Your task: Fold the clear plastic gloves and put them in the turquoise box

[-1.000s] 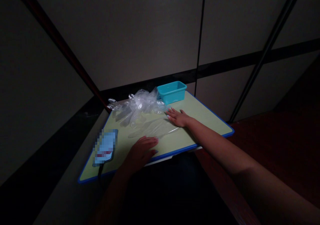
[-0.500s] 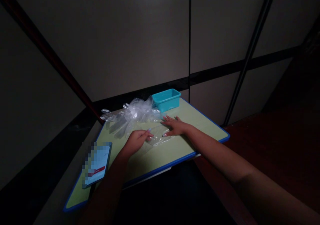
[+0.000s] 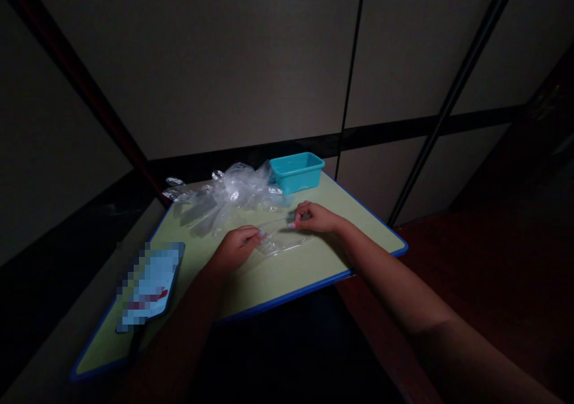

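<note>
A clear plastic bag lies on the yellow tabletop between my two hands. My left hand pinches its left side between thumb and fingers. At the far right part of the bag, my right hand has its fingertips and thumb closed on the film. A heap of crumpled clear plastic bags spreads behind my left hand. Dim light makes the bag's outline hard to follow.
A turquoise plastic basket stands at the back of the table, beside the heap. On the left lies a device with a lit screen, partly blurred out. The table has a blue edge. Panelled wall rises behind.
My right hand was spread flat on the bag; its fingers are now drawn together in a pinch. My left hand keeps its pinch. The view has shifted slightly.
</note>
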A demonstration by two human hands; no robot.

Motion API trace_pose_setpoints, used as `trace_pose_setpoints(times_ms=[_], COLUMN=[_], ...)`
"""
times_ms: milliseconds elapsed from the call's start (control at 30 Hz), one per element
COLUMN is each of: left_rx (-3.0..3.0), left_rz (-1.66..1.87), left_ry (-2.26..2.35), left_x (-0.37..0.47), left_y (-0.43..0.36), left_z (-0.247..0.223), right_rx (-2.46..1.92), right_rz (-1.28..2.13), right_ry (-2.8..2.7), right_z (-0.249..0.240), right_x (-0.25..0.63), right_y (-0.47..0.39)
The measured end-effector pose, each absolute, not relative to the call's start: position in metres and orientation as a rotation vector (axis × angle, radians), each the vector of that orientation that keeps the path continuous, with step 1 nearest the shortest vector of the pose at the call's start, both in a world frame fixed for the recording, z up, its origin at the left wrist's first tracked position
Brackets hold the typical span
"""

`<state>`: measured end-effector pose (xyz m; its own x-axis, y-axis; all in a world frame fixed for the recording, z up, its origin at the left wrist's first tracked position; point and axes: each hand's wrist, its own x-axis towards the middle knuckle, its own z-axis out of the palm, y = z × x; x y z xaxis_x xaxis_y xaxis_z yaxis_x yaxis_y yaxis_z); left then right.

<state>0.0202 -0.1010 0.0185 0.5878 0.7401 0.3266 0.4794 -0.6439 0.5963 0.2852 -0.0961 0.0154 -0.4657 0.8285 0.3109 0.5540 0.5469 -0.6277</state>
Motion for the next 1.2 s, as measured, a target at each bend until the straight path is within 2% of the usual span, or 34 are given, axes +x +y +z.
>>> trace_pose_setpoints(times_ms=[267,700,867,1067,1200], left_rx=[2.309,2.527,2.723,2.92,2.897], left_rz=[0.808,0.681,0.72,0.334,0.222], left_ry=[0.994,0.949,1.09,0.691,0.627], left_x=[0.017,0.017,0.022,0.041,0.049], left_y=[-0.101,-0.098,-0.106,-0.128,-0.134], left_z=[0.017,0.012,0.009,0.011,0.009], right_rx=[-1.266,-1.337,-1.375,-1.406,-1.453], right_rz=[1.108,0.924,0.865,0.785,0.757], right_ry=[-2.281,-2.341,-2.324,-2.353,-2.364], right_z=[0.013,0.008,0.007,0.006,0.006], right_x=[0.293,0.292,0.291,0.291,0.291], right_y=[-0.096,-0.094,-0.093,-0.092,-0.092])
